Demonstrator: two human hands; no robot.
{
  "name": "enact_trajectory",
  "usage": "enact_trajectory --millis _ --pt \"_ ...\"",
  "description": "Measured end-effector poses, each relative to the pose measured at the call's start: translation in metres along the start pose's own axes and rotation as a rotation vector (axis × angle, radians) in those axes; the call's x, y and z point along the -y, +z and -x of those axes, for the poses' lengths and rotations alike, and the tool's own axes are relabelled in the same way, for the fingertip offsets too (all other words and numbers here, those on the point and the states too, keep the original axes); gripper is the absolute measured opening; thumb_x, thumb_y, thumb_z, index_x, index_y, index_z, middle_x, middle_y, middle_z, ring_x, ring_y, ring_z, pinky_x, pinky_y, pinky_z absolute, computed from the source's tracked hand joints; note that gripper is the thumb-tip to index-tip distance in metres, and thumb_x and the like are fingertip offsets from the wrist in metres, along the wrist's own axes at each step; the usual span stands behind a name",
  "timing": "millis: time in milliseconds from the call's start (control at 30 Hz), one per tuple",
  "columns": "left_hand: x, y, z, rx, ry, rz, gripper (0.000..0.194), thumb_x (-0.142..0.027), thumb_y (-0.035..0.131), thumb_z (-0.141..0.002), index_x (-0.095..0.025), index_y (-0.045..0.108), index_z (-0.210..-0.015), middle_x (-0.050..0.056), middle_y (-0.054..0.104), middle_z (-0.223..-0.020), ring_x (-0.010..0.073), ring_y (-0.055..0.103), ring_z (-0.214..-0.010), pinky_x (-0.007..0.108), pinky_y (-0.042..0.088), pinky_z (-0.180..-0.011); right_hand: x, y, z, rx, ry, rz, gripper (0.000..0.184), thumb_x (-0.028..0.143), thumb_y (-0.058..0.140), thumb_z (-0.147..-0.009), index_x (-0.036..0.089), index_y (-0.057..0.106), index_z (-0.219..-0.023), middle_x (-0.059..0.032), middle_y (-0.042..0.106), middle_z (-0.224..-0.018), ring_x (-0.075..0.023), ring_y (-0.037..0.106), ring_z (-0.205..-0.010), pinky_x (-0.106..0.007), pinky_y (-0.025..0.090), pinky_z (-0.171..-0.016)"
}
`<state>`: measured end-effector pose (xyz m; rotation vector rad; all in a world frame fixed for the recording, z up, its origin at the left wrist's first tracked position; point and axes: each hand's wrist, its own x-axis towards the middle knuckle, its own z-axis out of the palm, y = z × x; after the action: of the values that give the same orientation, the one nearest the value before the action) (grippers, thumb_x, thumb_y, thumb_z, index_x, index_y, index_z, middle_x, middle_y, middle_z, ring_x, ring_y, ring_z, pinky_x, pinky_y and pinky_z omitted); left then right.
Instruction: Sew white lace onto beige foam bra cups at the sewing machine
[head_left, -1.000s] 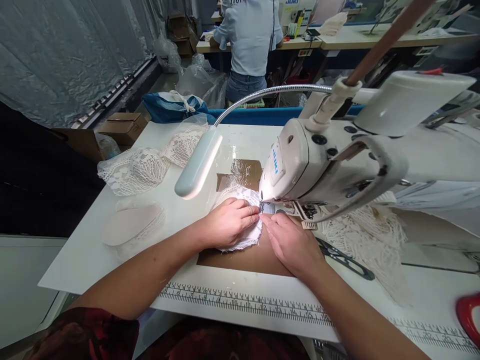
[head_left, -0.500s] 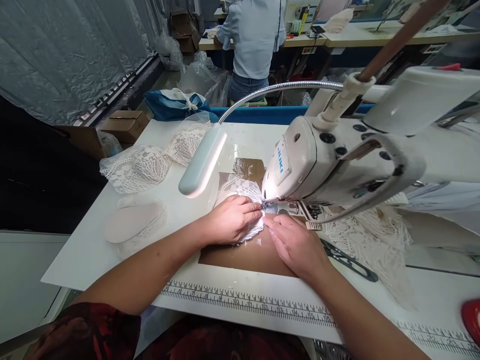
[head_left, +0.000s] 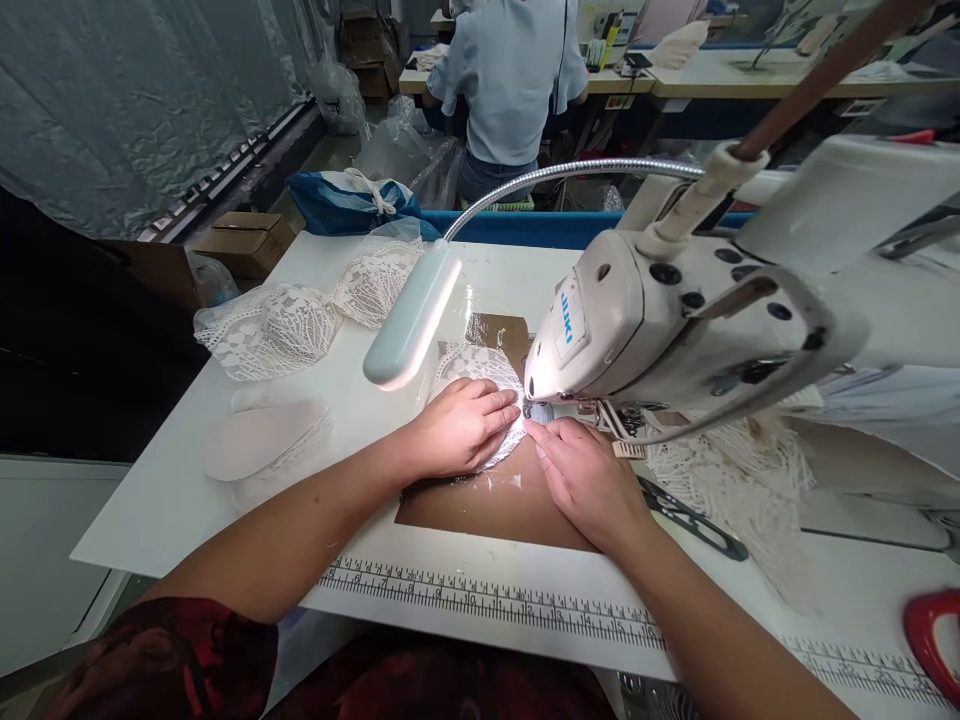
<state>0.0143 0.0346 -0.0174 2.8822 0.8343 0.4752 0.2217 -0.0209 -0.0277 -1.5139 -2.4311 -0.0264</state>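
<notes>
The left hand [head_left: 466, 428] covers part of the lace piece [head_left: 471, 364], and the right edge crops the red loop [head_left: 916, 638]

The left hand [head_left: 466, 425] and the white lace piece [head_left: 474, 366] beneath it now lie farther off, baring more brown board [head_left: 480, 508] on the near side.

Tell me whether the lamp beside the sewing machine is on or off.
On: the lamp glows white along its side nearer the sewing machine.

Crinkled silvery wall [head_left: 165, 90], grey floor [head_left: 335, 154], long pale rear worktables [head_left: 709, 78]
</notes>
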Motion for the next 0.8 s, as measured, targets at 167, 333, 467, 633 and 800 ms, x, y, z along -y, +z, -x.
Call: enact_trajectory --millis 167,333,467,633,800 --pt "-0.0032 -0.0031 0.0069 0.019 0.065 0.019 0.034 -0.028 0.044 -0.093 -0.014 0.06 -0.119 0.014 0.056 -0.128 0.0275 0.051 -0.109 0.042 0.042 -0.091 -0.0012 -0.0003 0.0009 -0.005 0.067 -0.044 0.035 0.018 0.042 -0.09 0.019 0.066 -0.115 -0.0074 0.07 -0.101 -0.0207 0.061 -0.092 -0.032 0.046 -0.079" --pt "-0.005 -0.0062 0.0102 0.035 0.104 0.051 0.034 -0.029 0.045 -0.092 -0.015 0.06 -0.12 0.014 0.056 -0.126 0.0268 0.052 -0.107 0.043 0.042 -0.09 0.0003 -0.0037 -0.0002 0.008 0.132 -0.062 0.035 0.019 0.039 -0.091 0.018 0.066 -0.114 -0.0083 0.071 -0.098 -0.0215 0.063 -0.093 -0.034 0.048 -0.081" --pt "-0.0034 -0.0066 0.0095 0.044 0.131 0.079 0.035 -0.028 0.043 -0.094 -0.014 0.058 -0.122 0.014 0.058 -0.126 0.0262 0.051 -0.11 0.042 0.041 -0.091 0.0005 -0.0041 0.0007 -0.004 0.066 -0.096 0.035 0.018 0.04 -0.091 0.02 0.065 -0.115 -0.0055 0.07 -0.102 -0.0198 0.062 -0.094 -0.031 0.047 -0.08" --pt "-0.0005 -0.0052 0.0098 0.043 0.147 0.093 0.031 -0.025 0.043 -0.095 -0.014 0.06 -0.119 0.013 0.061 -0.124 0.0243 0.052 -0.11 0.041 0.041 -0.091 0.0037 -0.0063 0.0004 0.079 -0.008 -0.061 0.038 0.013 0.042 -0.087 0.021 0.063 -0.118 -0.0044 0.068 -0.1 -0.0191 0.059 -0.091 -0.028 0.045 -0.076" --pt "-0.002 -0.0047 0.0103 0.082 0.156 0.045 0.031 -0.022 0.044 -0.095 -0.013 0.06 -0.119 0.012 0.06 -0.127 0.0237 0.052 -0.11 0.04 0.042 -0.091 0.007 -0.0082 -0.0002 0.091 0.012 0.007 0.039 0.01 0.041 -0.086 0.021 0.065 -0.114 -0.0043 0.067 -0.094 -0.0195 0.058 -0.087 -0.028 0.042 -0.068"
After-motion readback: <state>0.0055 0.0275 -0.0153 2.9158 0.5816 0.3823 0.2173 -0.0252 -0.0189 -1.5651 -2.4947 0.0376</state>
